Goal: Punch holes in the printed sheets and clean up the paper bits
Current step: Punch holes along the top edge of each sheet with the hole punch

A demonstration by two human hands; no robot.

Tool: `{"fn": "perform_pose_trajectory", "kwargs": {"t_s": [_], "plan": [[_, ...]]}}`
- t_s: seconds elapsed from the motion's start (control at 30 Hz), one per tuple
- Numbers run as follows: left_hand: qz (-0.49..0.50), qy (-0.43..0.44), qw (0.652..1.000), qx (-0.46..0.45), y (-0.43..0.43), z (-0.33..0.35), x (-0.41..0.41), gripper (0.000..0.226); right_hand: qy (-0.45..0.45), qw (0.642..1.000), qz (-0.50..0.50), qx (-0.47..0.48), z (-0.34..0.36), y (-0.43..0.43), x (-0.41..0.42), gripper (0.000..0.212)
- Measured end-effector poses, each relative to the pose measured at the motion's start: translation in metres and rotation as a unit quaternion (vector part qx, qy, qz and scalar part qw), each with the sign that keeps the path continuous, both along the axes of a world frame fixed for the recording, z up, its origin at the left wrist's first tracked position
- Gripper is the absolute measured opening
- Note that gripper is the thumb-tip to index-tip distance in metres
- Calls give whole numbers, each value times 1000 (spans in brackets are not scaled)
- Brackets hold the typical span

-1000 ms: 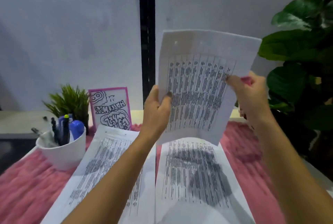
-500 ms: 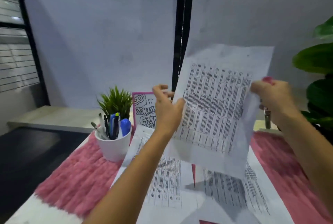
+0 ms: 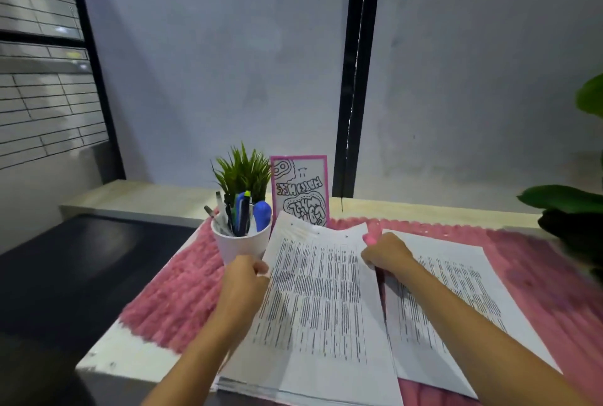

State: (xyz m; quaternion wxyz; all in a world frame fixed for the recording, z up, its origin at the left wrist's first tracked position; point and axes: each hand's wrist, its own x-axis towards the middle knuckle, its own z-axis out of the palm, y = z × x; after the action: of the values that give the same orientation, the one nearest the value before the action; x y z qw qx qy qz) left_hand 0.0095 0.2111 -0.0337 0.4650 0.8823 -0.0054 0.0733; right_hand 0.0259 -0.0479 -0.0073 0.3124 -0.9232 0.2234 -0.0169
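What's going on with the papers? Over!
Left hand pinches the top sheet at its left edge; right hand holds its right edge. Sheet rests on the left stack, small holes along top. White pen cup close beside left hand.

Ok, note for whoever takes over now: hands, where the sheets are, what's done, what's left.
Hands: left hand pinches the top sheet at its left edge; right hand grips its right edge.
Sheets: it lies on the left stack on the pink mat; a second pile sits to the right.
Done: top sheet shows small holes along its far edge.
Left: second pile's state unclear; no punch or paper bits in view.
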Motion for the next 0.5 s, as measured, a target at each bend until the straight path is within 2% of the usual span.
{"fn": "perform_pose_trajectory", "kwargs": {"t_s": [0.1,0.17,0.23,0.33,0.4,0.5], "plan": [[7,-11,999,46,-1,0,3,17,-5,999,-2,-42,-12,0,6,29],[9,-15,997,74,-4,-1,3,21,5,994,-5,-110,-16,-3,7,41],[6,-22,995,98,-7,-5,5,19,3,987,-30,-160,-16,-4,5,42],[18,-4,994,107,-10,-6,8,23,-15,985,-6,-169,-20,-5,3,50],[35,-9,991,126,-15,-2,8,29,-16,986,17,-166,-21,-9,0,46],[35,-128,981,140,-37,8,0,41,-69,985,-44,-149,-13,-37,-5,28]]}}
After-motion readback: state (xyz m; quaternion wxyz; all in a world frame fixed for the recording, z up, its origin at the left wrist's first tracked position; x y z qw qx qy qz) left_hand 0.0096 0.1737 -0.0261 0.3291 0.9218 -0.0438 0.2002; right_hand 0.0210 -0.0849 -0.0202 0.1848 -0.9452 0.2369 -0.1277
